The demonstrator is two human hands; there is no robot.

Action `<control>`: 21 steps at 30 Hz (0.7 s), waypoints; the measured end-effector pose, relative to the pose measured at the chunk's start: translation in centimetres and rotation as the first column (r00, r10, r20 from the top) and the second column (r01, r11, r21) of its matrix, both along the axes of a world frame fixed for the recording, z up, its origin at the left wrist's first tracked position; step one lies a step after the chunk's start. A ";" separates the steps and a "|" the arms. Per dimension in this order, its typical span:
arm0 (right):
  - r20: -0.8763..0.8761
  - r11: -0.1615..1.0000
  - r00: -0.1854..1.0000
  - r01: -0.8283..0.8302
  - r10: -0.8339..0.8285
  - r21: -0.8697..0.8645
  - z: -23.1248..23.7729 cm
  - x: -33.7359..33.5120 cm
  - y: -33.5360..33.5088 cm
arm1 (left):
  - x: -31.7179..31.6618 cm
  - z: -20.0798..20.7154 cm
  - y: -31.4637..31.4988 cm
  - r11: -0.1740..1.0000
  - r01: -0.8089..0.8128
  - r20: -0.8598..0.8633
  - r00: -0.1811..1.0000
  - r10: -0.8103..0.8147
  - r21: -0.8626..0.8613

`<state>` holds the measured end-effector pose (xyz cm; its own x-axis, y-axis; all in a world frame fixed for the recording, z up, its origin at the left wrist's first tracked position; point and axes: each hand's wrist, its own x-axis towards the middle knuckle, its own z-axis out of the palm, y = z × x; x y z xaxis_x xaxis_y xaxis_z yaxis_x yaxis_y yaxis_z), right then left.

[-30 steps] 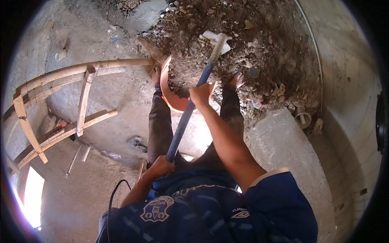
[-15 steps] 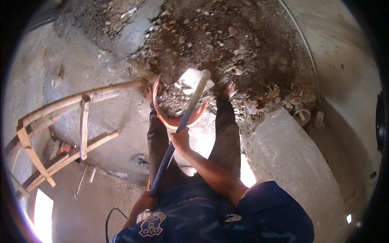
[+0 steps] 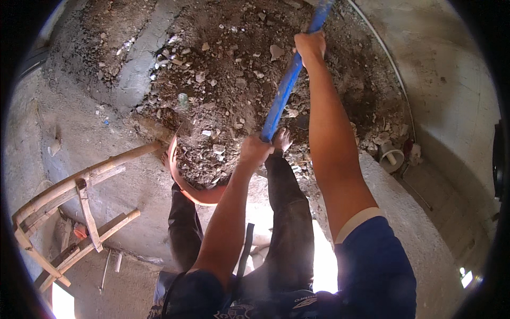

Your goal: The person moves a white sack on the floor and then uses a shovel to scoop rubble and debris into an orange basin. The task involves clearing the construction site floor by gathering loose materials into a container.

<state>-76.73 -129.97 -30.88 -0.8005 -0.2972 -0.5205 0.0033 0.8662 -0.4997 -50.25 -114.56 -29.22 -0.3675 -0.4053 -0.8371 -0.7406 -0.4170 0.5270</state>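
Observation:
A long blue tool handle (image 3: 287,85) runs from the upper middle down toward my feet. My right hand (image 3: 311,45) grips it high up, near the top edge. My left hand (image 3: 254,150) grips its lower end, just above an orange pan (image 3: 188,189) filled with rubble. The tool's head is out of view beyond the top edge. A big heap of earth and broken stones (image 3: 234,64) lies ahead of me. My bare right foot (image 3: 281,139) stands at the heap's edge beside the pan.
A wooden ladder (image 3: 79,202) lies on the concrete floor at the left. A concrete block (image 3: 404,212) sits at the right, with a white pipe piece (image 3: 392,157) beside it. A thin cable (image 3: 382,58) curves along the right wall.
The handle has swung up and forward over the heap, and its pale blade has left the view. My right hand slid higher; the left hand came up to the pan, which now holds rubble.

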 end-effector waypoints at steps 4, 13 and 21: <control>0.022 0.954 0.967 -0.253 0.253 0.164 -7.2 5.9 6.8 | 6.9 -0.7 9.4 0.403 0.611 0.054 0.591 -0.805 -0.682; 0.294 0.939 0.908 -0.334 0.299 0.078 5.2 20.3 13.1 | 16.7 9.9 20.9 0.848 -0.330 0.232 0.940 0.252 0.416; 0.181 0.969 0.956 -0.242 0.230 0.047 0.4 10.2 -4.7 | 5.7 -4.5 5.3 0.963 -0.240 -0.097 0.969 0.229 -0.125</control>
<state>-66.50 -134.63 -30.51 -0.6078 -0.4260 -0.6702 -0.1242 0.8845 -0.4497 -44.54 -109.27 -33.70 -0.3128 -0.5953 -0.7401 -0.5834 -0.4945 0.6443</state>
